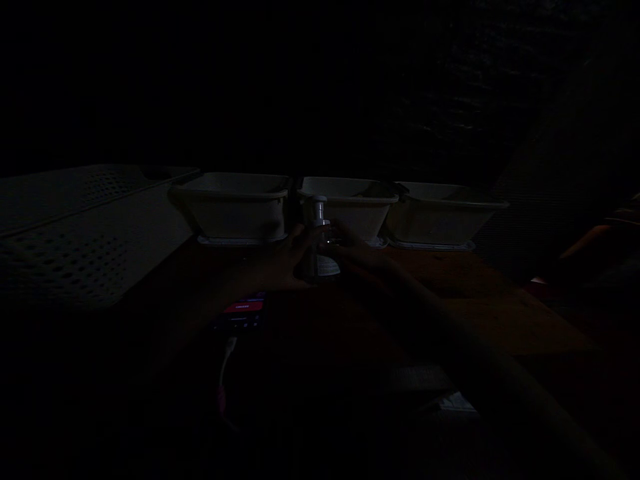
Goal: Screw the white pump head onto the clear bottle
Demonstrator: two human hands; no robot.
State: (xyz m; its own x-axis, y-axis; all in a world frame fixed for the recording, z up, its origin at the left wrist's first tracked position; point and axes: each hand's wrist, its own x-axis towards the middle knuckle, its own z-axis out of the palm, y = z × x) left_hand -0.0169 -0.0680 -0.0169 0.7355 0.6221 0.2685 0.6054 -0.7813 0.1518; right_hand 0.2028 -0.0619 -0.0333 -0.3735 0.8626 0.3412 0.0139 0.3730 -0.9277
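Clasping a pale-necked object [328, 267] upright in the left hand [291, 260], touched it with the right hand [358, 252], grip too dark to tell, with tubs [367, 217] beyond both and a lit phone [245, 313] nearer

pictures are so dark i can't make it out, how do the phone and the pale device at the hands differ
The phone lies flat; the device stands upright, narrow on top and wide below. The phone has a lit screen, partly red; the device shows no lit screen. The left hand and right hand are at the device, neither on the phone. Both things are nearer the camera than the tubs.
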